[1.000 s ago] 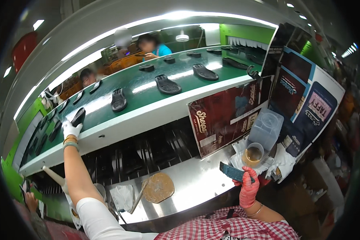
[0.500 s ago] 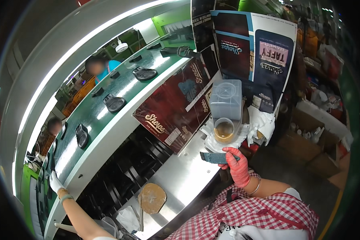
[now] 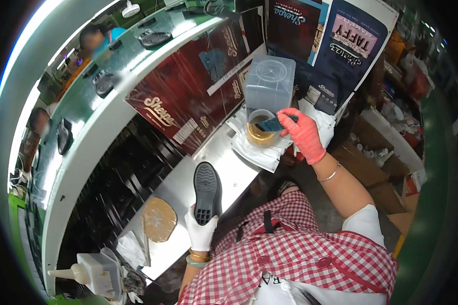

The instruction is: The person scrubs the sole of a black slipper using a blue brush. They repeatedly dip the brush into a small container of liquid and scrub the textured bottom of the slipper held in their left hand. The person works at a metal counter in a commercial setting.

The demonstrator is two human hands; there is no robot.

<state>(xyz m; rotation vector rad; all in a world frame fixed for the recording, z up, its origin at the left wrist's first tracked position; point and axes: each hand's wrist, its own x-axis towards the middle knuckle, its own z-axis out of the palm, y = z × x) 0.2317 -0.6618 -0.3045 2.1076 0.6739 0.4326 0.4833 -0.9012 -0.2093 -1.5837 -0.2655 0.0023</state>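
In my left hand (image 3: 201, 231), gloved in white, I hold a black shoe sole (image 3: 207, 185) by its heel end, its treaded face up, over the metal bench. My right hand (image 3: 304, 134), in a red-pink glove, pinches a flat dark-teal brush (image 3: 277, 124). The brush's tip reaches into the mouth of a clear cup (image 3: 263, 138) with tan, glue-like liquid; whether it touches the liquid is hidden. Right behind the cup stands a translucent plastic box (image 3: 270, 79).
A green conveyor belt (image 3: 84, 109) carries several black soles along the left. Brown round pad (image 3: 159, 219) and white cloth (image 3: 131, 249) lie on the metal bench (image 3: 180, 185). A white bottle with a spout (image 3: 94, 274) stands lower left. Printed cardboard panels (image 3: 183, 86) line the bench's back; cartons (image 3: 376, 137) sit at right.
My left hand has come from the conveyor to the bench with a sole in it. My right hand has moved the brush up to the cup. The view has shifted.
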